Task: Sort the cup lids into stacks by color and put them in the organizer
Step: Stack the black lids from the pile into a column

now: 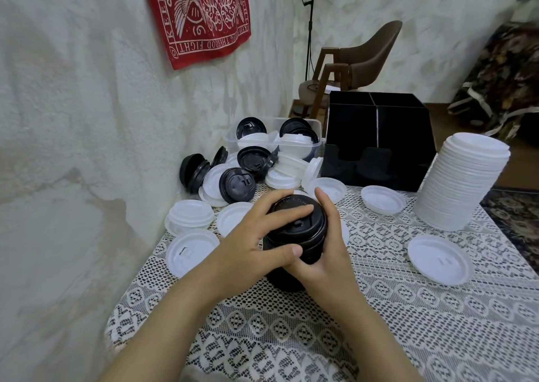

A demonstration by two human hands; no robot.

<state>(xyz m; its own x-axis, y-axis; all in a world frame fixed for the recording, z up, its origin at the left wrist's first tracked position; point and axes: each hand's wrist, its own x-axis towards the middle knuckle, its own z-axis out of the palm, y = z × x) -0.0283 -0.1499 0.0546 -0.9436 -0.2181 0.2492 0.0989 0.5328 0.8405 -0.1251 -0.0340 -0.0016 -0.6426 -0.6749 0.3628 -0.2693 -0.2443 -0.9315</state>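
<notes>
stack of black plastic cup lids [312, 230]: sides mostly behind my left hand [256, 235] and right hand [328, 256]. red printed wall cloth [201, 16] cropped at top. black box organizer [379, 130]: interior too dark.

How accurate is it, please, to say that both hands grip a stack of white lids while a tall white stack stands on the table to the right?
Not quite: the gripped stack is black, not white. The head view shows the left hand and right hand curled round the black lid stack, while the tall white stack does stand on the table to the right.
</notes>
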